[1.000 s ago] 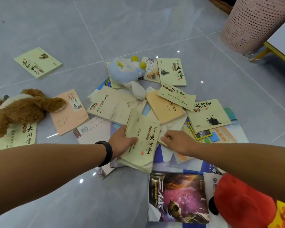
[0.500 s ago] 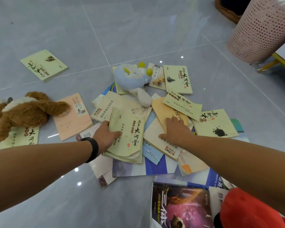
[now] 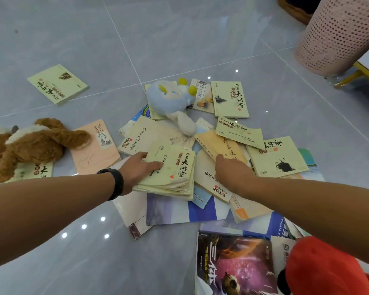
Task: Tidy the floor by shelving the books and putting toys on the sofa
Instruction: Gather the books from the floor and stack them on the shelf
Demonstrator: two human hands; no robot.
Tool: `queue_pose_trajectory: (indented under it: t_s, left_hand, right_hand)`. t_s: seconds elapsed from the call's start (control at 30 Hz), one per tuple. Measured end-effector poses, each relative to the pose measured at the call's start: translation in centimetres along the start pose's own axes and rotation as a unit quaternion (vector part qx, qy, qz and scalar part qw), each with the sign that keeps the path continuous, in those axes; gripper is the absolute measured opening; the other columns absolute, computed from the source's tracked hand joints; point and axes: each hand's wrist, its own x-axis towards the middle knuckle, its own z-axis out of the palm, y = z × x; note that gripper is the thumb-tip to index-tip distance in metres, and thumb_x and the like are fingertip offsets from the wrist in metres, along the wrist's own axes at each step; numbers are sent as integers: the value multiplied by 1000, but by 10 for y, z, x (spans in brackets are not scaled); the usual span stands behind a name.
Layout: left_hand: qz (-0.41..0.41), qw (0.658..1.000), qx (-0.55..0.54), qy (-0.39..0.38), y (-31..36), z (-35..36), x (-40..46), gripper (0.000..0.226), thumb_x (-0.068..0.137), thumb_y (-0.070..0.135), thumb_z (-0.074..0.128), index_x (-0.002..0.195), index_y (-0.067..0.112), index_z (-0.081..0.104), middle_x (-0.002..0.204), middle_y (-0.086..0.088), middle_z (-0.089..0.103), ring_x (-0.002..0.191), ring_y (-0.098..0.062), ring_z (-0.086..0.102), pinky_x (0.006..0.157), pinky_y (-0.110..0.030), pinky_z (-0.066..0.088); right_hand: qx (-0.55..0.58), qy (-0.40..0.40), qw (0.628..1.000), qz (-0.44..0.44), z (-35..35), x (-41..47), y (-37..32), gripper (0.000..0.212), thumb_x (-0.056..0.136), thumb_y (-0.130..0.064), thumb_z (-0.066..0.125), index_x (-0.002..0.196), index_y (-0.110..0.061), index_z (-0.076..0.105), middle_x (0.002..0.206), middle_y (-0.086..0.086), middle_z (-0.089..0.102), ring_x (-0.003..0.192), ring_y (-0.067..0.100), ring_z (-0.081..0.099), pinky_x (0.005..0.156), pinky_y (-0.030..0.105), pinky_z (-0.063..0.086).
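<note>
Books lie scattered in a pile on the grey tiled floor (image 3: 179, 39). My left hand (image 3: 140, 169) grips a small stack of pale green books (image 3: 175, 169) at its left edge, thumb on the top cover. My right hand (image 3: 230, 169) reaches over a white book (image 3: 209, 177), and its fingertips touch an orange book (image 3: 217, 143). A blue plush toy (image 3: 168, 101) lies on the far books. A brown plush dog (image 3: 30, 143) lies at the left, and a red plush toy (image 3: 324, 269) sits at the bottom right.
A pink book (image 3: 96, 147) lies next to the brown dog, and a lone green book (image 3: 57, 84) lies far left. A dark space-cover book (image 3: 234, 265) is nearest me. A pink perforated basket (image 3: 337, 35) and a yellow-edged table (image 3: 366, 69) stand at the right.
My left hand has carried the green stack up and to the left over the pile. My right hand has moved from the lower books up to the orange book.
</note>
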Motion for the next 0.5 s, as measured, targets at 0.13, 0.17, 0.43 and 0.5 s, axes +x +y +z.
queue_pose_trajectory:
  t_s: [0.13, 0.17, 0.43, 0.5]
  left_hand:
    - [6, 999, 36, 15, -8, 4, -6, 60, 83, 33, 81, 133, 26, 48, 120, 3, 68, 99, -20, 72, 91, -43, 59]
    - [2, 999, 35, 6, -12, 6, -9, 62, 83, 31, 81, 134, 24, 46, 122, 2, 68, 99, -21, 72, 90, -44, 60]
    - [-38, 994, -76, -69, -15, 33, -34, 49, 97, 32, 65, 138, 25, 39, 116, -1, 71, 99, -25, 73, 78, -48, 62]
    - [-50, 991, -96, -82, -9, 40, -40, 40, 99, 42, 59, 132, 31, 41, 115, -1, 70, 99, -25, 72, 75, -47, 62]
  right_hand:
    - [39, -33, 998, -24, -5, -23, -11, 12, 97, -19, 49, 96, -12, 40, 76, 3, 46, 66, 21, 47, 48, 32, 28]
    - [48, -37, 998, -28, -12, -28, -13, 13, 97, -21, 50, 95, -12, 41, 76, 2, 45, 66, 20, 47, 49, 31, 29]
    - [94, -44, 990, -93, -30, -62, -36, 24, 98, -31, 49, 103, -8, 47, 89, 10, 50, 79, 29, 52, 63, 36, 42]
    - [103, -64, 983, -136, -17, -71, -49, 29, 97, -36, 49, 109, -10, 47, 92, 11, 56, 80, 29, 56, 68, 40, 51]
